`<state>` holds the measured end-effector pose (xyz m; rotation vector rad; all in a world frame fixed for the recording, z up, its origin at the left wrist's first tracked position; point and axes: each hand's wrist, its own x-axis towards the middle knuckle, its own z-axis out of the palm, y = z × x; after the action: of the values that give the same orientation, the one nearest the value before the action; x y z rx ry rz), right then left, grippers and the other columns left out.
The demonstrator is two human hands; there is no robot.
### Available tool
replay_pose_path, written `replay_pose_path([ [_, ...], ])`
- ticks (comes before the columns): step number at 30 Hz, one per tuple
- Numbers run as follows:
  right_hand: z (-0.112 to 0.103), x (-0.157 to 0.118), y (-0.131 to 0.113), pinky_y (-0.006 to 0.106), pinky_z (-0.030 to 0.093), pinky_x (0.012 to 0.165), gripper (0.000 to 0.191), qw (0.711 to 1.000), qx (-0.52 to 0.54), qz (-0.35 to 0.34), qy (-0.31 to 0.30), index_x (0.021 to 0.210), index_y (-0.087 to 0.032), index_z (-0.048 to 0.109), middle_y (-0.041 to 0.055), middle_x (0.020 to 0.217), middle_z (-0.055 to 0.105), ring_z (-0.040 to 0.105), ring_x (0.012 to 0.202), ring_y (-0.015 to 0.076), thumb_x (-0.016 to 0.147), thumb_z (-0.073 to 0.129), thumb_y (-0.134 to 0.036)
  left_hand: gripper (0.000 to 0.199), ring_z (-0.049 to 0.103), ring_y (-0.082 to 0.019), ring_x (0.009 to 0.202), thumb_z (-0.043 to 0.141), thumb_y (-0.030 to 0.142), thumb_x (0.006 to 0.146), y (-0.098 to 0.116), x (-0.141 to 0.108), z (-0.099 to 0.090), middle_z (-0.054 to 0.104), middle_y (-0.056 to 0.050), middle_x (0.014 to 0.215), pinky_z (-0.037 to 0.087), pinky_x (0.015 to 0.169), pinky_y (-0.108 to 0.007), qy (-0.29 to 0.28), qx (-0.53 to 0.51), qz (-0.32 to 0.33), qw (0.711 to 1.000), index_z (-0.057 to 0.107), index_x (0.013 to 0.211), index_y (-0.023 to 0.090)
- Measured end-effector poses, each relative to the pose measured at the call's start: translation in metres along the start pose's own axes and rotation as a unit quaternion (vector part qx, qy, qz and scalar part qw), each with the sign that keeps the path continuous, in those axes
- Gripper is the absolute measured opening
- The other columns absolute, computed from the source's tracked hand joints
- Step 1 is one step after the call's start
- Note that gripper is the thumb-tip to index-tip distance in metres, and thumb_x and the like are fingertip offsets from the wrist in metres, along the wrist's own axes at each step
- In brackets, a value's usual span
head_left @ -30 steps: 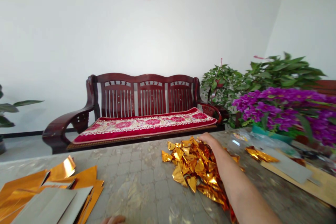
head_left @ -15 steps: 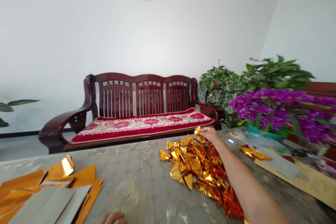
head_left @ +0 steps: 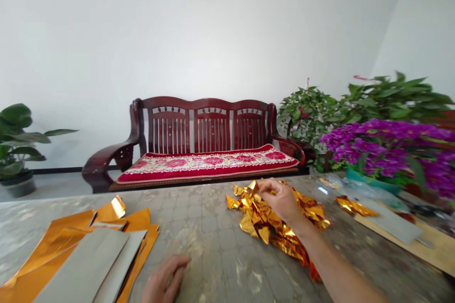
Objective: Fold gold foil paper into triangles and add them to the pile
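A heap of crumpled and folded gold foil pieces (head_left: 263, 218) lies on the grey patterned table (head_left: 199, 246), right of its middle. Over the top of this heap is my right hand (head_left: 282, 199), its fingers pinched on a gold foil piece (head_left: 253, 189) at the heap's upper edge. My left hand (head_left: 167, 277) rests near the table's front edge, fingers bent and slightly apart, holding nothing. To its left lie flat orange-gold foil sheets (head_left: 60, 241) with grey sheets (head_left: 88, 260) on top.
On the right are a gold foil piece (head_left: 355, 207), a grey card (head_left: 394, 222), tan cardboard (head_left: 435, 246), clear plastic and purple flowers (head_left: 377, 144) in a teal pot. A wooden bench (head_left: 206, 128) with a red cushion stands behind the table.
My right hand has moved left and down over the heap, away from its far edge. My left hand has come further into view. The whole view has shifted left.
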<state>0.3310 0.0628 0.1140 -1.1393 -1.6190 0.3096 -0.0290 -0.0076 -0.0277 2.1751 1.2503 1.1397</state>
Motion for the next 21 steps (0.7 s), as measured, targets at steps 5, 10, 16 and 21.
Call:
replay_pose_path([
  [5,0.040,-0.039,-0.036,0.030,0.049,0.076,0.008,0.999,0.025,0.017,-0.038,0.072,-0.021,0.065,0.0023,0.079,0.072,0.066,0.078,0.0188,0.077,0.061,-0.026,0.045,0.065,-0.025,0.113,0.050,0.050,0.090,0.045,0.060,0.003,0.072,-0.010,0.117,0.051,0.099,-0.041,0.057,-0.181,-0.133,0.973,0.071,0.114,0.018],
  [10,0.065,-0.062,-0.053,0.028,0.045,0.074,0.010,0.996,-0.049,-0.007,-0.080,0.074,-0.022,0.065,0.0001,0.076,0.068,0.062,0.077,0.0172,0.078,0.059,-0.014,0.058,0.065,-0.030,0.111,0.050,0.063,0.086,0.084,0.084,0.005,0.073,-0.013,0.115,0.052,0.094,-0.042,0.029,-0.336,-0.154,0.929,0.073,0.111,0.015],
  [16,0.080,-0.081,-0.065,0.028,0.042,0.075,0.015,0.988,-0.118,-0.016,-0.095,0.079,-0.022,0.066,0.0002,0.080,0.068,0.061,0.081,0.0178,0.078,0.059,-0.009,0.058,0.068,-0.025,0.094,0.052,0.066,0.085,0.088,0.065,0.018,0.075,-0.011,0.100,0.052,0.082,-0.033,0.000,-0.378,-0.165,0.911,0.075,0.101,0.016],
  [21,0.090,-0.091,-0.068,0.027,0.039,0.072,0.018,0.983,-0.153,-0.033,-0.093,0.076,-0.021,0.065,0.0006,0.077,0.067,0.058,0.078,0.0174,0.077,0.058,-0.005,0.054,0.064,-0.016,0.073,0.062,0.066,0.078,0.088,0.057,0.026,0.072,-0.007,0.081,0.049,0.068,-0.024,0.033,-0.422,-0.207,0.882,0.072,0.085,0.013],
])
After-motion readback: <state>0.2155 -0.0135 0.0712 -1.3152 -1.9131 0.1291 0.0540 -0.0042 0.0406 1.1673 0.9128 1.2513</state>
